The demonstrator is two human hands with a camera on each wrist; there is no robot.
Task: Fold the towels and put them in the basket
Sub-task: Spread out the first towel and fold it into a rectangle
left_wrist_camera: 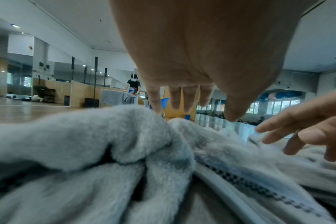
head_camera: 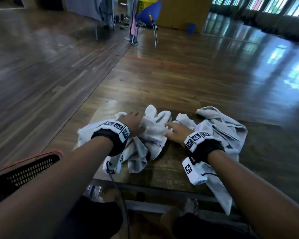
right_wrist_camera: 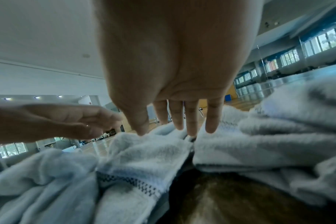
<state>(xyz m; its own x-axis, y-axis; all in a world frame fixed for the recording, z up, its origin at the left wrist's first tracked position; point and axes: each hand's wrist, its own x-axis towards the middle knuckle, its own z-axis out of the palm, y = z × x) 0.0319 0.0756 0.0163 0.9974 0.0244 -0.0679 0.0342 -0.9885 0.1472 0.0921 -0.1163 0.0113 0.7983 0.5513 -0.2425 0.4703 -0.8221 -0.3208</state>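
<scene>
A crumpled white towel with a checkered stripe lies in the middle of the dark wooden table. My left hand hovers over its far left part with straight fingers and holds nothing; the left wrist view shows the fingers just above the pile. On the towel's right side my right hand is spread flat, and its fingertips touch the cloth. A second, greyer towel lies bunched to the right, one end hanging over the table's front edge.
A black mesh basket with a red rim sits at the lower left, beside my left forearm. A blue chair stands far off on the wooden floor. Another person stands in the distance.
</scene>
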